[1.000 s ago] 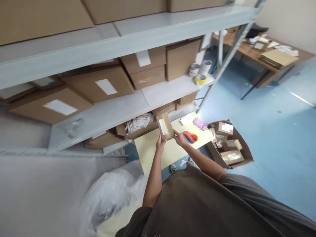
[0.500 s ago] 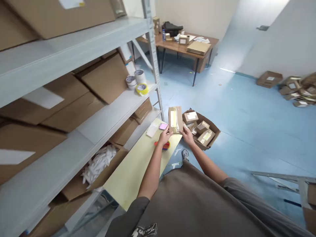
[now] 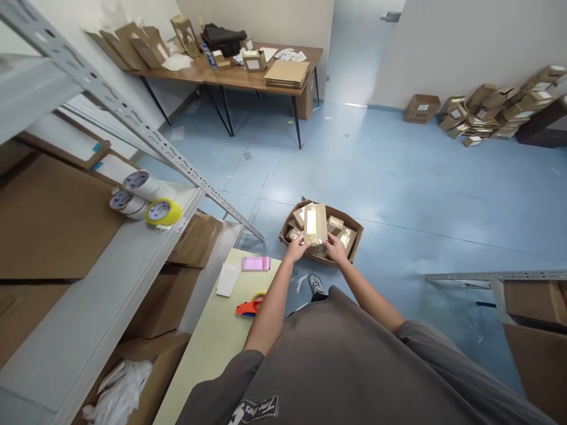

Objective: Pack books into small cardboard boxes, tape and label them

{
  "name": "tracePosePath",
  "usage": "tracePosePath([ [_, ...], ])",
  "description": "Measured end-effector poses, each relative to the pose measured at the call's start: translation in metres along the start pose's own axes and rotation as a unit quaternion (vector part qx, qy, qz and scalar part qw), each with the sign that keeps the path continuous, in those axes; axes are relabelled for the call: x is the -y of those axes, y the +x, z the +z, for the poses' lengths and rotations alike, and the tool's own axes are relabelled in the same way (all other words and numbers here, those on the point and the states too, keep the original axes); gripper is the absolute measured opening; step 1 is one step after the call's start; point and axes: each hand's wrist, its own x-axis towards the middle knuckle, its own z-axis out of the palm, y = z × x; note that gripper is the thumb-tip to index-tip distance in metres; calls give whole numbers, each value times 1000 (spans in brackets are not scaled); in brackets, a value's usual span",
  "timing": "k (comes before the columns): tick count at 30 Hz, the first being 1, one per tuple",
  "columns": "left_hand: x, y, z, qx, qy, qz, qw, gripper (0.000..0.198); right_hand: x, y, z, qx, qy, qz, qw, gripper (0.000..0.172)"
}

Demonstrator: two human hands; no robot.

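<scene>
Between both hands I hold a small taped cardboard box (image 3: 321, 219) with a white label on its upper face. My left hand (image 3: 296, 248) grips its lower left corner, and my right hand (image 3: 335, 248) grips the lower right corner. Behind and below it, an open carton (image 3: 359, 235) on the floor contains several small taped boxes, partly hidden by the held one. To the left, a pale yellow table (image 3: 201, 333) bears a red-orange tape dispenser (image 3: 248, 308), half covered by my left forearm, a white slip (image 3: 228, 279) and a pink rectangular item (image 3: 256, 263), which is blurred.
A metal shelf (image 3: 106, 265) on the left carries cartons, white tape rolls (image 3: 148, 184) and a yellow tape roll (image 3: 163, 212). At the back stands a wooden desk (image 3: 248, 79). Small boxes are piled by the far wall (image 3: 491, 112). Another rack (image 3: 496, 275) is at right.
My view and body have turned to the right. The held box has moved from beside the floor carton to over it, still in both hands.
</scene>
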Motion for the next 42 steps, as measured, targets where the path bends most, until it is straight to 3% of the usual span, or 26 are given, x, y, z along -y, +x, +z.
tracePosePath([
  [3,-4,22,18,4,5,-62,998,76,-9,32,-24,4,28,17,999,62],
  [5,-7,32,25,-23,53,-100,993,59,-13,54,-39,-25,23,23,999,63],
  [7,-11,40,25,-63,93,-120,986,47,-14,75,-50,-60,13,34,998,62],
  [10,-17,48,12,-112,88,-102,985,43,-6,98,-57,-83,6,42,996,58],
  [15,-23,44,-24,-162,39,-65,984,48,26,107,-43,-52,9,9,999,52],
  [20,-21,10,-50,-233,-10,-51,971,48,58,92,-1,32,4,-45,998,49],
  [26,-9,-79,-89,-329,-54,-43,942,48,87,55,77,131,-6,-120,984,43],
  [34,24,-263,-146,-501,-66,-54,861,39,121,-43,204,256,-39,-190,947,43],
  [39,49,-376,-162,-565,-87,-45,819,46,144,-117,272,318,-79,-238,914,50],
  [42,65,-429,-167,-589,-97,-24,802,51,153,-160,302,346,-96,-275,892,55],
])
